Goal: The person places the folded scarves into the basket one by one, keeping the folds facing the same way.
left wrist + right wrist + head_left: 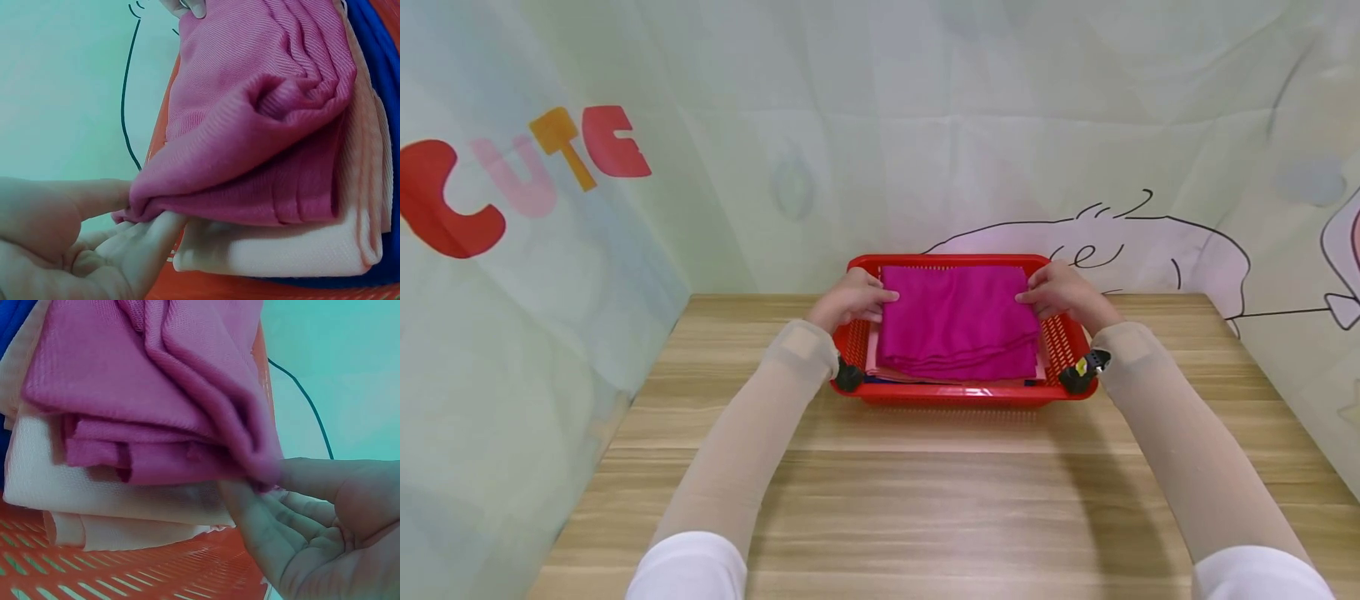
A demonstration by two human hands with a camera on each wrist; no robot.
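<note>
A folded magenta cloth (958,321) lies over a folded pale pink cloth (275,247) in a red plastic basket (955,392). My left hand (855,297) pinches the magenta cloth's left edge, thumb on top and fingers beneath. On the opposite side my right hand (1063,292) pinches its right edge the same way. Both wrist views show the gripped edges bunched between thumb and fingers, with the left hand (94,244) and right hand (319,525) just outside the stack. Below the pale pink cloth, some blue cloth (381,56) shows at the stack's near side.
The basket stands on a wood-grain table (925,500) near its back edge. Behind it hangs a pale printed curtain (865,150) with line drawings, and coloured letters mark the left side. Slotted basket walls (144,569) surround the cloths.
</note>
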